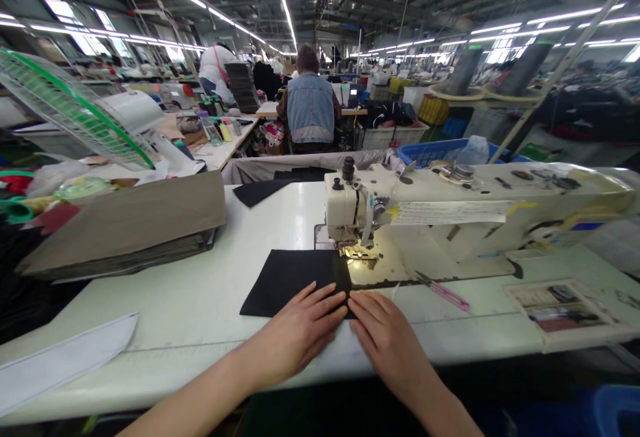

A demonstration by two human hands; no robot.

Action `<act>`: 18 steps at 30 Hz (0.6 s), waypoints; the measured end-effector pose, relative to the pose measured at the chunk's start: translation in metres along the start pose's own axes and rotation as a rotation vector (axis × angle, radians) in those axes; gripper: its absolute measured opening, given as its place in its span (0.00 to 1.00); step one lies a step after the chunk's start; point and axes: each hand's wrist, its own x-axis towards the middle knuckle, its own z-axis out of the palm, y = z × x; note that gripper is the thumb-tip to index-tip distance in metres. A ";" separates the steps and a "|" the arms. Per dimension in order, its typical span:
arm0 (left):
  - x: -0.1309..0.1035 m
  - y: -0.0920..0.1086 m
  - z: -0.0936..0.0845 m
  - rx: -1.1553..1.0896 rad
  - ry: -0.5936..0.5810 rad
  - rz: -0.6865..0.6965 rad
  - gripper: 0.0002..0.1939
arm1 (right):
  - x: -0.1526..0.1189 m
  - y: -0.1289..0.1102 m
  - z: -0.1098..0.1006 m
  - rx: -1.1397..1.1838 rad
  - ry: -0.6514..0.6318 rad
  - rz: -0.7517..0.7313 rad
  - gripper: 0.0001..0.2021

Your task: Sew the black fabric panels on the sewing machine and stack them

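Note:
A folded-looking piece of black fabric (295, 280) lies flat on the table, its right edge reaching the presser foot of the white sewing machine (430, 190). My left hand (305, 330) rests on the fabric's near right part, fingers stretched out and lying flat. Beside it, my right hand (383, 330) touches the near right corner with its fingertips, the fingers extended. The two hands' fingertips almost meet at the fabric's edge. A lamp lights the needle plate (370, 270). Pink-handled thread snips (445, 292) lie right of my right hand.
A stack of grey-brown fabric panels (140, 224) stands at the left, behind a pale template (70, 357). Another black piece (260, 190) lies at the back. A green-rimmed fan (75, 110) stands far left. A parts tray (565, 310) sits right. A person (310, 104) sits ahead.

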 end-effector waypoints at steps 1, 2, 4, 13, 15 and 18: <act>-0.002 0.002 0.001 -0.002 0.009 -0.003 0.25 | -0.002 0.000 -0.001 0.005 -0.002 -0.008 0.16; -0.003 0.002 0.002 -0.003 0.017 -0.008 0.25 | -0.002 0.000 -0.002 0.006 -0.003 -0.012 0.16; -0.001 -0.004 0.003 -0.005 0.032 -0.020 0.24 | 0.003 0.002 -0.002 0.002 0.001 -0.008 0.15; 0.026 -0.052 -0.003 -0.031 0.096 -0.049 0.22 | 0.049 0.020 0.008 -0.035 0.000 0.061 0.13; 0.031 -0.061 -0.004 -0.033 0.104 -0.057 0.22 | 0.056 0.022 0.009 -0.058 -0.018 0.093 0.12; 0.039 -0.075 -0.005 -0.031 0.105 -0.069 0.22 | 0.063 0.022 0.010 -0.087 -0.030 0.129 0.10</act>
